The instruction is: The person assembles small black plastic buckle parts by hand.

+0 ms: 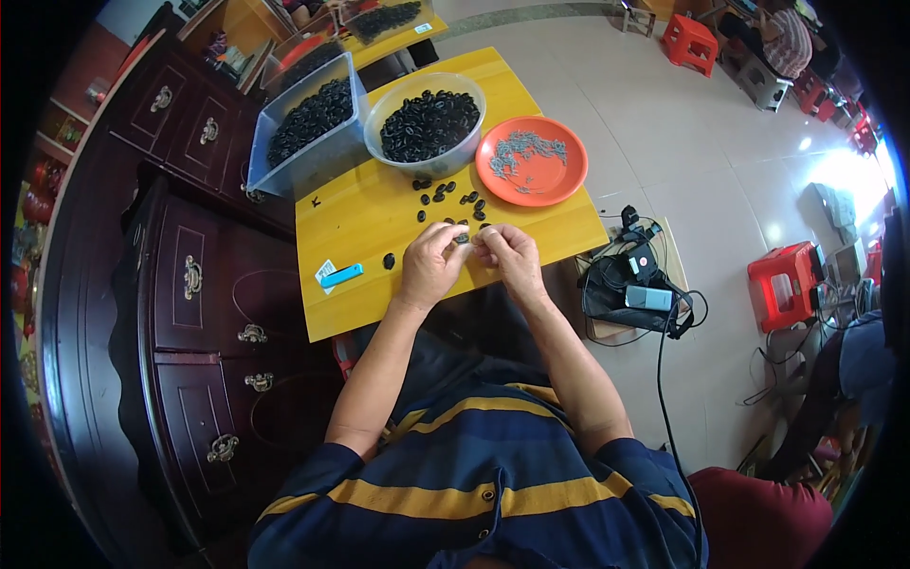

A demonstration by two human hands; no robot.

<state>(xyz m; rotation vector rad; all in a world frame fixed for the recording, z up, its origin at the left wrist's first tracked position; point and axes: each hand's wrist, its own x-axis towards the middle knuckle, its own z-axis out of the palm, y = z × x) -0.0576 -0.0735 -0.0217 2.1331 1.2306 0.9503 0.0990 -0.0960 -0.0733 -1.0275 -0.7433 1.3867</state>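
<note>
L hand (431,266) & R hand (510,258): fingers pinching small black ring (463,238) btwn them

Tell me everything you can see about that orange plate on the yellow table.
The round orange plate, plastic by its look, lies flat near the right edge of the yellow wooden table. It is shallow with a low raised rim. A loose heap of small thin grey metal pieces is spread over its upper and left parts; the rest is bare. It sits right beside the clear round bowl of black rings; whether they touch is unclear. Neither hand touches it.
</note>
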